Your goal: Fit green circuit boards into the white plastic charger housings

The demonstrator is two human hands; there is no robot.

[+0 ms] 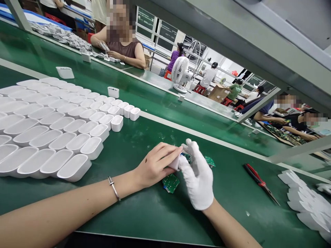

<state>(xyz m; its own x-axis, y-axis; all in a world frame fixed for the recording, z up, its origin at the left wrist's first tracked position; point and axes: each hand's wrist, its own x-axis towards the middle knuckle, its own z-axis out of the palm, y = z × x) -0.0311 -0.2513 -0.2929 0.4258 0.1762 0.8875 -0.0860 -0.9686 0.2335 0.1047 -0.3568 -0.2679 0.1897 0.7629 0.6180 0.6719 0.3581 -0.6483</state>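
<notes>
My bare left hand (155, 164) and my white-gloved right hand (198, 175) meet over the green table, both gripping one small white plastic shell (176, 163). A green circuit board (186, 157) shows between the gloved fingers at the shell's open end. Another green circuit board (171, 183) lies flat on the table just below my hands, and a third (209, 161) peeks out behind the glove. A thin metal bangle (114, 188) sits on my left wrist.
Rows of empty white oval shells (51, 131) fill the left of the table. Red-handled pliers (260, 182) lie to the right, near a stack of white lids (307, 203). Across the conveyor (155, 93) a person sits handling small parts; a white fan (180, 73) stands beyond.
</notes>
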